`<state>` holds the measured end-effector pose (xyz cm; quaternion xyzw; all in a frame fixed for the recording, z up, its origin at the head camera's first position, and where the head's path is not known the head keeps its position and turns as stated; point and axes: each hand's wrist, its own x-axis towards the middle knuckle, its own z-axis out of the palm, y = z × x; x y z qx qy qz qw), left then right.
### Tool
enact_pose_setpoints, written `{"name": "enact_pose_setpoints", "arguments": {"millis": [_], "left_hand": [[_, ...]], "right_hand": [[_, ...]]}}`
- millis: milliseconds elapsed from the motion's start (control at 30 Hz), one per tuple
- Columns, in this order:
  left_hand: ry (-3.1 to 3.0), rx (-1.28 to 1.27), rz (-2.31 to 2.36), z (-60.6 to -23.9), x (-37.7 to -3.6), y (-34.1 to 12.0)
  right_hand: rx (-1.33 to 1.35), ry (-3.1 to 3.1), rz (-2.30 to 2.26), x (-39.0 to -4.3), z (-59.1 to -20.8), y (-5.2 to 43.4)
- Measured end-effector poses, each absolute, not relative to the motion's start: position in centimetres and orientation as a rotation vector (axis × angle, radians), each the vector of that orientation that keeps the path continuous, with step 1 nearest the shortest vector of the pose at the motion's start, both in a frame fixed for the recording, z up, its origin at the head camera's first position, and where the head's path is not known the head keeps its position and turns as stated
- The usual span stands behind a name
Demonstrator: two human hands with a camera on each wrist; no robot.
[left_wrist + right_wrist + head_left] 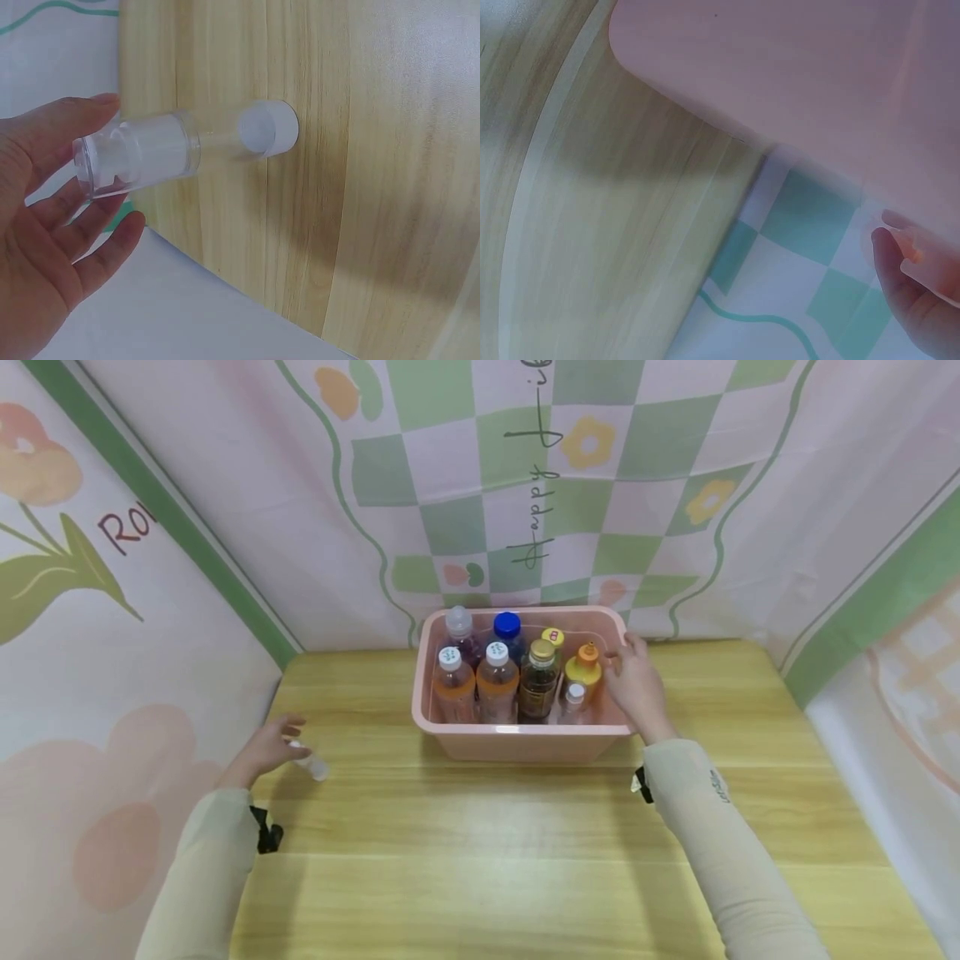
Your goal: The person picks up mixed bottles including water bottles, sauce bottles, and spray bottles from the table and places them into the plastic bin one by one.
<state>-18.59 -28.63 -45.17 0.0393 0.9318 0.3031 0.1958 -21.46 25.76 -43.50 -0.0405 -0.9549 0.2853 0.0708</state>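
My left hand (pixel 266 750) is near the left edge of the wooden table. Between its thumb and fingers it holds a small clear pump bottle (pixel 161 150) by the transparent cap end, and the bottle's white base points down at the tabletop. On the right, my right hand (pixel 637 689) grips the right rim of a pink plastic bin (pixel 525 729). In the right wrist view the fingers (pixel 900 292) show at the rim, while the bin's side (pixel 780 75) fills the top of the picture.
Several bottles stand inside the bin: two white-capped orange-banded bottles (pixel 497 685), a blue-capped one (pixel 507 625), a gold-capped dark jar (pixel 538 681) and a yellow squeeze bottle (pixel 583 670) among them. A patterned curtain (pixel 517 485) hangs right behind the wooden table (pixel 465 852).
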Motion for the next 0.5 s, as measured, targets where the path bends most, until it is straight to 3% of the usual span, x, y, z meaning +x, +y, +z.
{"name": "enact_pose_setpoints", "arguments": {"millis": [500], "left_hand": [[2.666, 0.075, 0.840, -45.01, -18.81, -28.15]], "right_hand": [[-0.135, -2.882, 0.869, -21.31, -43.31, 25.72]]}}
